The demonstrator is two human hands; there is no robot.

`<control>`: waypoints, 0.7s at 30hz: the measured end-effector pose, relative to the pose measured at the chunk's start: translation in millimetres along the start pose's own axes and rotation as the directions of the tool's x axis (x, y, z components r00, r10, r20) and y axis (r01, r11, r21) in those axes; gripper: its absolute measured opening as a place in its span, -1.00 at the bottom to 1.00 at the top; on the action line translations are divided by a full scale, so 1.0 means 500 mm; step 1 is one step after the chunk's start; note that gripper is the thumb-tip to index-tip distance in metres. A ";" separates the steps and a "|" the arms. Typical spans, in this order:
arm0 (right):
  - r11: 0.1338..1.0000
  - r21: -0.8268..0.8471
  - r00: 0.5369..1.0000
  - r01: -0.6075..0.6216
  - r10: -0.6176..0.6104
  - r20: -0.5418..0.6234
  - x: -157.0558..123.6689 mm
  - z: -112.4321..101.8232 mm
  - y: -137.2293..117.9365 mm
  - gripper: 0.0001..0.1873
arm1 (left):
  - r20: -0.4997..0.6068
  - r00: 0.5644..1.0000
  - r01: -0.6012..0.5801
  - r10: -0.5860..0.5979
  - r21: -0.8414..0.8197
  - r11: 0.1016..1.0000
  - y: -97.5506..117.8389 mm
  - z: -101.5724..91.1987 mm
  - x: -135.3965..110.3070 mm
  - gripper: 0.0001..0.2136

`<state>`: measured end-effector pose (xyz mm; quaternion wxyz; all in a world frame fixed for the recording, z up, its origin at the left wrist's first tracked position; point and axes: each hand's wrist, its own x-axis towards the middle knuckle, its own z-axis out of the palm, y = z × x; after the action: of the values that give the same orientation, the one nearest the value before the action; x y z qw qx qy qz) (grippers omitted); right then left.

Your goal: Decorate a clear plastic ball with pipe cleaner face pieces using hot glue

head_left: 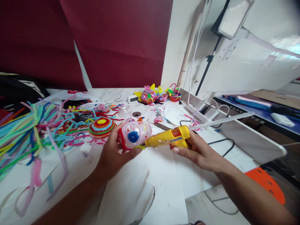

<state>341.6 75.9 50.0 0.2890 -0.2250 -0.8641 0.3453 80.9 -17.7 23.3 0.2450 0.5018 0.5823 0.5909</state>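
Observation:
My left hand [114,153] is closed around a clear plastic ball [142,128] trimmed with pipe cleaners, with a blue disc ringed in pale lilac facing me and red along its left side. In my right hand [194,150] is a yellow hot glue gun [167,137], gripped by its handle, a long glue stick [222,120] jutting from its back. The gun's nozzle meets the ball's lower right edge near my left thumb, and whether it touches is hard to see. A striped coil dome [102,127] of pipe cleaners lies just left of the ball.
Loose pipe cleaners [30,134] heap over the table's left. Decorated balls [148,95] stand at the back beside a small digital clock [132,99]. Behind the glue gun lie scissors [161,126]. A power strip [199,106] and a black cable [231,147] are on the right.

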 end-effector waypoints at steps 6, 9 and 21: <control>1.000 -0.024 1.000 -0.017 0.017 0.005 -0.003 0.000 0.006 -0.72 | 0.013 1.000 0.022 -0.022 -0.046 0.999 -0.002 0.001 0.001 -0.20; 0.999 -0.047 1.000 -0.024 0.024 0.000 -0.004 0.000 0.008 -0.71 | 0.004 0.999 0.038 -0.038 -0.048 0.998 -0.001 0.001 0.002 -0.18; 0.996 -0.092 1.000 0.007 -0.006 0.007 -0.004 0.003 0.007 -0.68 | 0.028 0.997 0.076 -0.072 -0.160 0.984 0.001 0.008 0.005 -0.26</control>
<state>342.6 76.5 46.1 0.2768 -0.2343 -0.8806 0.3049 83.7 -13.9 23.5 0.3127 0.4649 0.5483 0.6209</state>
